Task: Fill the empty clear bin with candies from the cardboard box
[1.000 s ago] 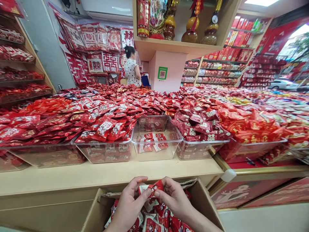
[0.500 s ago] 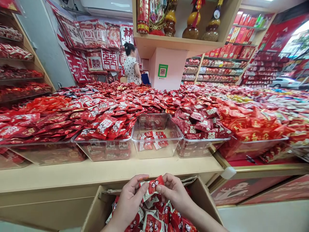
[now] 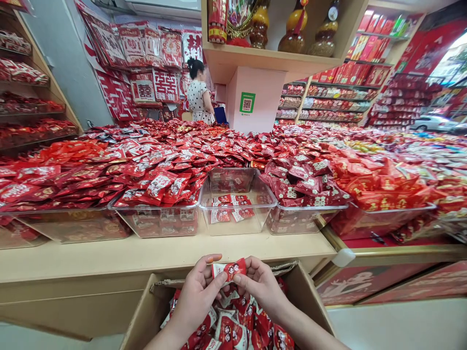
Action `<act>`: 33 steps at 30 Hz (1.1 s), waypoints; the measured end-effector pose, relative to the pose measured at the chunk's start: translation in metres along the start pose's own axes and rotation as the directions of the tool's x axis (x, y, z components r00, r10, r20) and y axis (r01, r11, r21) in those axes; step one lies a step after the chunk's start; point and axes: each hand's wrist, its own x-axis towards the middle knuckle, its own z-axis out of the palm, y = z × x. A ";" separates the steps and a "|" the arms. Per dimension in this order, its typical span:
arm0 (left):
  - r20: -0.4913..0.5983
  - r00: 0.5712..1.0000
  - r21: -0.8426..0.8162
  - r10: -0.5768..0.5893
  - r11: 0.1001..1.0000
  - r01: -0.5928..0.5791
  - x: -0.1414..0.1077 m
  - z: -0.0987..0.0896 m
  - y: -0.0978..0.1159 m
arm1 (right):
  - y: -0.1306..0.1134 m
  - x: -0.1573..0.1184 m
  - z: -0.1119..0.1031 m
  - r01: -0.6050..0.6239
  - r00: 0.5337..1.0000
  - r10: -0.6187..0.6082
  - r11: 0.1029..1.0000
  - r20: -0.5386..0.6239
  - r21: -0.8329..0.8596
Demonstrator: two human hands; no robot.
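Between my two hands is a small red and white candy packet [image 3: 233, 269] with cartoon figures printed on it. My left hand [image 3: 202, 287] pinches its left end between thumb and fingers, the forefinger raised off it. The other end is gripped by my right hand [image 3: 260, 282]. Both hands are above an open cardboard box [image 3: 310, 296] that holds many similar loose packets [image 3: 229, 330]. Beyond it on the counter, a clear plastic bin [image 3: 237, 226] has several packets [image 3: 231, 208] lying flat in rows on its bottom.
Heaped bins of red packets flank that bin: brighter red packets [image 3: 160, 187] to the left, maroon ones [image 3: 306, 182] to the right. The counter edge [image 3: 160, 260] runs behind the box. A shelf unit [image 3: 284, 58] overhangs the display. A person [image 3: 200, 95] stands at the back.
The packet has turned from slanted to nearly level, its printed side facing me more. My hands have shifted slightly, both still on it.
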 end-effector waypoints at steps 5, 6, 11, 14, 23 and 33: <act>0.017 1.000 0.016 -0.001 1.000 0.001 0.000 -0.002 -0.003 | 0.002 -0.001 -0.004 0.053 0.998 -0.054 0.996 -0.019 -0.068; -0.015 0.999 0.048 0.032 0.998 -0.031 0.000 -0.002 -0.004 | 0.003 -0.001 -0.005 0.093 0.994 -0.099 0.989 -0.043 -0.117; 0.000 0.987 0.080 0.164 0.983 -0.163 -0.006 -0.001 -0.006 | 0.005 -0.005 -0.008 0.411 0.863 -0.504 0.672 0.026 -0.616; 0.163 0.980 -0.051 0.115 0.993 -0.108 -0.009 0.003 -0.004 | 0.005 -0.011 -0.001 0.548 0.799 -0.556 0.514 0.229 -0.660; 0.018 0.998 -0.128 0.056 0.990 -0.053 -0.001 -0.001 0.002 | 0.006 -0.010 0.003 0.415 0.869 -0.493 0.676 0.045 -0.609; 0.060 0.998 -0.173 0.021 0.985 -0.010 0.000 0.000 -0.002 | 0.008 0.002 -0.001 0.111 0.987 -0.118 0.991 -0.107 -0.073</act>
